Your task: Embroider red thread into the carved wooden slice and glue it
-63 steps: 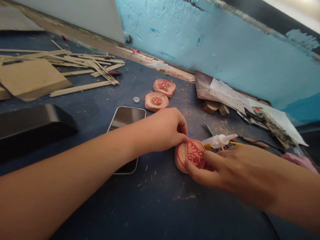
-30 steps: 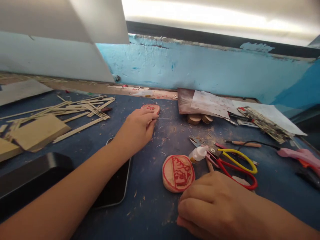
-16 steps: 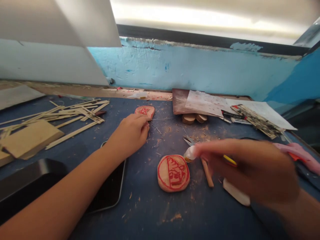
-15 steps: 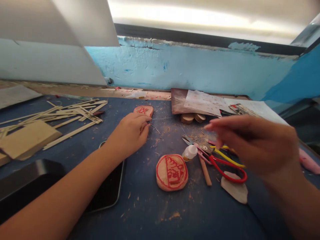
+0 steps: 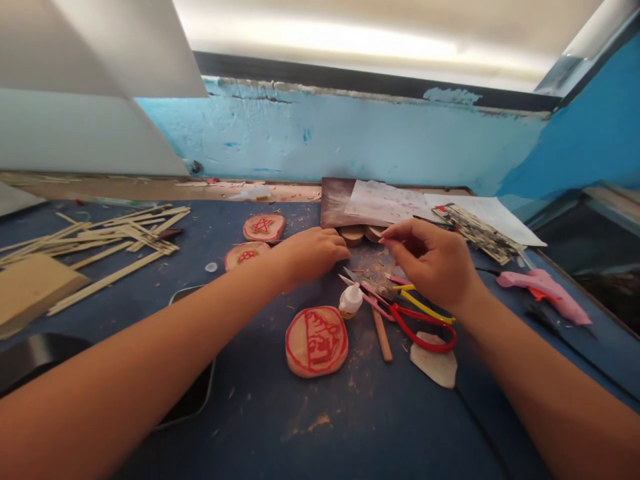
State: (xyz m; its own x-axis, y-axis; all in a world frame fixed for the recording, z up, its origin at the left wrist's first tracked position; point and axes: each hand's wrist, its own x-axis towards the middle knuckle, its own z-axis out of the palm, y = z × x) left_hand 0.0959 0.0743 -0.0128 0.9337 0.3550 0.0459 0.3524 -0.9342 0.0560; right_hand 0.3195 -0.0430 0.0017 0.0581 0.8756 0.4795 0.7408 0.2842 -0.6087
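My left hand [image 5: 314,256] reaches over the blue tabletop with its fingers curled down and together; whatever they hold is hidden. A little to its right, my right hand [image 5: 434,261] has thumb and index finger pinched at a tiny pale tip that I cannot make out. Beyond the left forearm lie a wooden disc with a red star [image 5: 264,228] and a partly covered disc with a red design [image 5: 245,255]. Nearer me are a large red-drawn wooden disc [image 5: 316,341] and a small white glue bottle [image 5: 351,300]. Red-handled scissors [image 5: 425,339] and yellow-handled pliers [image 5: 425,305] lie below my right hand.
Thin wooden sticks [image 5: 125,233] and a wooden block [image 5: 37,287] lie at left. A phone [image 5: 203,393] is under my left forearm. Papers [image 5: 385,203] lie at the back over wood slices [image 5: 353,235]. A pink glue gun [image 5: 545,293] rests at right.
My left hand has moved right, uncovering the star disc and another disc. My right hand has come left, close to the left one, into a pinch. The view has turned rightward.
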